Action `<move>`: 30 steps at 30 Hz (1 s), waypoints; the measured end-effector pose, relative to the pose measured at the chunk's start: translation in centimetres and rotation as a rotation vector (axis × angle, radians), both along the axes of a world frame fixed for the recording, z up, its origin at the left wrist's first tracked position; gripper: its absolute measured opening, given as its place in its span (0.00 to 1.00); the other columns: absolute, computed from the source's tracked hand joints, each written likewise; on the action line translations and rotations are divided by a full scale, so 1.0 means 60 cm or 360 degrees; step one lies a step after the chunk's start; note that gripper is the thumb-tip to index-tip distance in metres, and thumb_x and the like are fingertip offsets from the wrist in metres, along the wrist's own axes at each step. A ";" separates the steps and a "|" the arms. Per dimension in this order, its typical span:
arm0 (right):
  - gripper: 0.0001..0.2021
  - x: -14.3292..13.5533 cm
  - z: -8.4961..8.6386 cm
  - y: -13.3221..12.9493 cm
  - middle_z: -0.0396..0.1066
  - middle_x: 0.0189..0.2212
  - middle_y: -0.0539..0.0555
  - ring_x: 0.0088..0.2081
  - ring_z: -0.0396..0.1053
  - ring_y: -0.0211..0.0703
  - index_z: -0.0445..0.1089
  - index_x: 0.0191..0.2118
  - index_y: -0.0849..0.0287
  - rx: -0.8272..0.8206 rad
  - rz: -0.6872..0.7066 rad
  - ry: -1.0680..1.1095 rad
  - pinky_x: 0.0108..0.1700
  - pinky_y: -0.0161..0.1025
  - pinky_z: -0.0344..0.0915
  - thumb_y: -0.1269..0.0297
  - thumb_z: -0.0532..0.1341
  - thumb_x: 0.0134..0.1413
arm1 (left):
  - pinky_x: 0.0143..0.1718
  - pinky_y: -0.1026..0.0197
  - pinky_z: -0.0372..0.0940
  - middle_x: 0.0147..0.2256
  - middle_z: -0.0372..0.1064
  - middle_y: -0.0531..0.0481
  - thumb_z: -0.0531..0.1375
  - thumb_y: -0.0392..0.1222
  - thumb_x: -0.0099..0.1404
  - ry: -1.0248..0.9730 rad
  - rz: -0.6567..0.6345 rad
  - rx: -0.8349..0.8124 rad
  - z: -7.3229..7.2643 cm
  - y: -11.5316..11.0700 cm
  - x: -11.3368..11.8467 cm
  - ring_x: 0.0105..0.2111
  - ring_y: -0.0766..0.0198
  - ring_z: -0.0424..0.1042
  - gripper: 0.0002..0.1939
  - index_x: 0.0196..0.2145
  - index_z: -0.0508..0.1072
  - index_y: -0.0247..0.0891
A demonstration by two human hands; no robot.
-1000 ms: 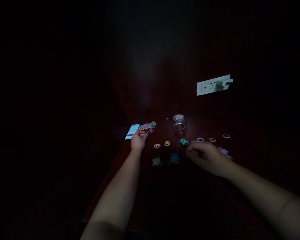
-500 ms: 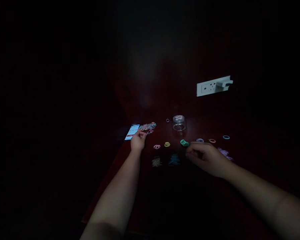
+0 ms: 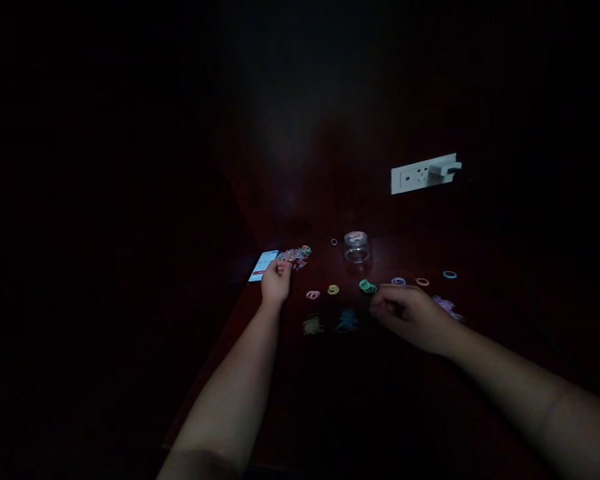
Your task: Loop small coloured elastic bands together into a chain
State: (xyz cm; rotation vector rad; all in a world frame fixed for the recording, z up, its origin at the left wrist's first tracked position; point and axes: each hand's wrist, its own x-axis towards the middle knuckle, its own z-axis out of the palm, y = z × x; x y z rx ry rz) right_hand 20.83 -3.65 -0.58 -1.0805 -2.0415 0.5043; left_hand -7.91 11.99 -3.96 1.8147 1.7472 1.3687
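My left hand [image 3: 276, 283] is closed at the near edge of a mixed heap of small coloured bands [image 3: 296, 255]; anything between its fingers is too small to make out. My right hand [image 3: 410, 313] rests with fingers curled together just right of the green bands [image 3: 367, 287], its fingertips too dark to show whether they pinch something. Pink bands [image 3: 313, 294] and yellow bands [image 3: 333, 289] lie between the hands. Nearer are a pale yellowish pile [image 3: 313, 325] and a blue pile [image 3: 348, 320]. Purple pieces [image 3: 447, 307] lie beyond my right wrist.
A lit phone [image 3: 263, 266] lies left of the heap. Behind the bands stands a clear lidded jar [image 3: 357, 248], with a single ring [image 3: 334, 242] beside it. Purple [image 3: 399, 281], orange [image 3: 422, 282] and teal [image 3: 450, 275] rings lie at right, below a wall socket [image 3: 424, 173].
The fingers of my left hand have drawn in closer together at the heap. My right hand has hardly moved, and the whole view has shifted slightly.
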 end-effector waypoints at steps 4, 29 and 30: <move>0.07 -0.001 0.000 0.000 0.62 0.23 0.48 0.24 0.59 0.36 0.68 0.29 0.58 -0.0031 -0.0011 0.0025 0.27 0.34 0.57 0.64 0.58 0.58 | 0.41 0.64 0.67 0.34 0.74 0.49 0.58 0.44 0.65 0.0087 -0.0249 0.0101 0.033 -0.048 0.040 0.35 0.64 0.72 0.07 0.35 0.73 0.38; 0.05 -0.001 -0.009 0.004 0.61 0.24 0.46 0.25 0.59 0.36 0.62 0.38 0.56 -0.0194 0.0050 0.0212 0.27 0.34 0.58 0.61 0.56 0.63 | 0.36 0.62 0.63 0.30 0.71 0.50 0.58 0.42 0.66 0.0425 -0.1290 0.0440 0.068 -0.192 0.150 0.31 0.65 0.69 0.07 0.34 0.73 0.37; 0.05 -0.001 -0.010 0.005 0.61 0.24 0.46 0.25 0.59 0.36 0.62 0.40 0.56 -0.0198 0.0054 0.0230 0.27 0.34 0.58 0.61 0.55 0.63 | 0.36 0.63 0.63 0.30 0.71 0.51 0.58 0.42 0.66 0.0411 -0.1289 0.0430 0.068 -0.193 0.150 0.31 0.65 0.69 0.07 0.34 0.73 0.37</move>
